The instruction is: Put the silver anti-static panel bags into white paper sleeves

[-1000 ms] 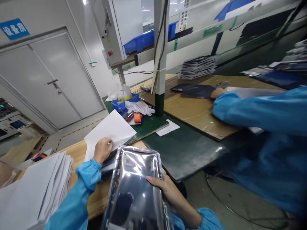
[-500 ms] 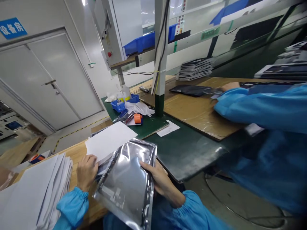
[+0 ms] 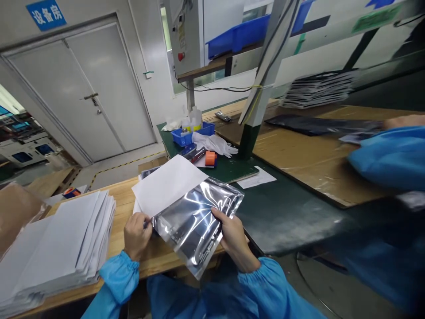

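The room has a pale wall with a big grey door [image 3: 83,88] at the far left, and a blue sign [image 3: 46,14] sits over it. Near the middle, the right hand [image 3: 235,237] grips a shiny silver bag [image 3: 199,212] by its right side, with the thumb on top. The left hand [image 3: 137,235] is curled up by the bag's left corner (I cannot tell if it is pinching it). The bag is tilted over the near edge of a wood table [image 3: 166,259], and its far side covers part of a white sheet [image 3: 171,181]. To the left is a fat pile of white paper [image 3: 66,235]. To the right is a dark green table [image 3: 282,221] with a paper slip [image 3: 257,178] on it. Farther off are an orange roll [image 3: 210,158], white gloves [image 3: 215,144] and a blue box [image 3: 182,141] with bottles [image 3: 195,118] in it. At the right, another person's blue sleeve [image 3: 392,157] reaches over a brown board [image 3: 308,155]. Behind that, at the far right, is a stack of thin flat things [image 3: 320,91].
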Demonstrator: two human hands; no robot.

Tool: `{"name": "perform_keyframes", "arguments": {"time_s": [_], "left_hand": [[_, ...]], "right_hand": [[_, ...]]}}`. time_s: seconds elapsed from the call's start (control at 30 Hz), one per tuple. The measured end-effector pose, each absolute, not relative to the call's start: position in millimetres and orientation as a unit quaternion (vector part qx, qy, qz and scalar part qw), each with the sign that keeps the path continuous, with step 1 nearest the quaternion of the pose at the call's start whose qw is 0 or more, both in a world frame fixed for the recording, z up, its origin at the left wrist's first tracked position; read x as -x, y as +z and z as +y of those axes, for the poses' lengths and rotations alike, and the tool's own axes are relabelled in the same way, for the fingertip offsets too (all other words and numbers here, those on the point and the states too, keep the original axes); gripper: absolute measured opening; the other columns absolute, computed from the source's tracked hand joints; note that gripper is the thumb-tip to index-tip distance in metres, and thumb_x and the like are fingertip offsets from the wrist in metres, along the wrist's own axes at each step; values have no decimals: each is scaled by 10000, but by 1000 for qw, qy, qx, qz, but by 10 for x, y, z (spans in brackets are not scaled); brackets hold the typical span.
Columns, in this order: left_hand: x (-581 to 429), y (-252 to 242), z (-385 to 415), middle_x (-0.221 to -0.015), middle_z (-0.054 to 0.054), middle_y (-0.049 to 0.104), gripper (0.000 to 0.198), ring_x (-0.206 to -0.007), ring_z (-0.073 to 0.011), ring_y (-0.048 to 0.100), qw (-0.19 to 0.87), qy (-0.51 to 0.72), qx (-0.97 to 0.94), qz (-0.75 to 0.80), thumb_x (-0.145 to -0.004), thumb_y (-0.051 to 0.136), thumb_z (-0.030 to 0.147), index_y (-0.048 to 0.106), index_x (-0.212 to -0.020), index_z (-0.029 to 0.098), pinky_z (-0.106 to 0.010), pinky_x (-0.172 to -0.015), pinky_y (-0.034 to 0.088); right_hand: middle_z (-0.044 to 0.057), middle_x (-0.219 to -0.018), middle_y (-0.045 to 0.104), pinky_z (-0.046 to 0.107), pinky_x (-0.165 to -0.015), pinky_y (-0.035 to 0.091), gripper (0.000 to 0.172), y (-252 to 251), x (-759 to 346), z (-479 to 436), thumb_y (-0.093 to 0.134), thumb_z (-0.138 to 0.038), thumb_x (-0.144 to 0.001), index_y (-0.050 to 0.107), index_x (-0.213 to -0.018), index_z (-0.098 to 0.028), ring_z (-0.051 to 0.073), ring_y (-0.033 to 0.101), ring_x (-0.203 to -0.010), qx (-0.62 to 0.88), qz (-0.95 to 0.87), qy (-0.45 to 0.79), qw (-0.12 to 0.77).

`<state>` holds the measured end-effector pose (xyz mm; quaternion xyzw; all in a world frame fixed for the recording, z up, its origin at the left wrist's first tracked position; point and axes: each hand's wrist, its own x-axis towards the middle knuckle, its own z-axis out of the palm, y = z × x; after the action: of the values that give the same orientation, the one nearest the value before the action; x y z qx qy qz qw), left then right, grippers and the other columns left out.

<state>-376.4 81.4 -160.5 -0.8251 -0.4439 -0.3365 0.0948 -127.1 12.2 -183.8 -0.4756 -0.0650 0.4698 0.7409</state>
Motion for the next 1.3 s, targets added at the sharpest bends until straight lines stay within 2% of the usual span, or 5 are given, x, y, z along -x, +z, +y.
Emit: {"name": "perform_keyframes", "arguments": {"time_s": [0.27,0.5,0.67,1.0,1.3], "left_hand": [[3618,-1574,546,-672,-35,615,156,-666,-180,555,5,-376,838,-396,-763,621,219,560,-621,237,-315,-681,424],[3756,-1435,463,-703,28,566,309,-624,-130,566,-326,-622,470,-534,-674,732,425,534,-802,227,-242,-542,449],[3685,-1332,416,-928,-35,696,461,-804,-173,668,-557,-593,336,-474,-634,790,401,591,-992,190,-261,-664,545],[3659,-1297,311,-956,-121,739,208,-901,-235,696,-634,-540,240,-499,-812,654,248,673,-964,108,-304,-798,578],[3662,-1414,251,-875,-116,748,279,-961,-261,681,-615,-576,258,-473,-657,801,253,700,-856,87,-316,-881,550]], "right_hand": [[-26,-713,685,301,-631,553,356,-1797,1384,201,812,-282,-493,597,-767,-209,200,657,-708,444,-35,443,778],[-26,-777,711,321,-697,575,428,-1762,1560,42,847,-320,-500,622,-845,-203,208,677,-739,402,-45,493,770],[-27,-815,720,303,-725,572,468,-1812,1737,-106,850,-329,-527,627,-924,-217,206,681,-809,397,-40,513,760],[-20,-885,728,376,-835,560,612,-1862,1794,-362,865,-338,-535,604,-1076,-221,240,681,-921,386,-1,526,758],[-10,-860,729,360,-811,575,547,-1925,1780,-451,869,-343,-517,642,-993,-197,245,680,-934,399,27,550,733]]}}
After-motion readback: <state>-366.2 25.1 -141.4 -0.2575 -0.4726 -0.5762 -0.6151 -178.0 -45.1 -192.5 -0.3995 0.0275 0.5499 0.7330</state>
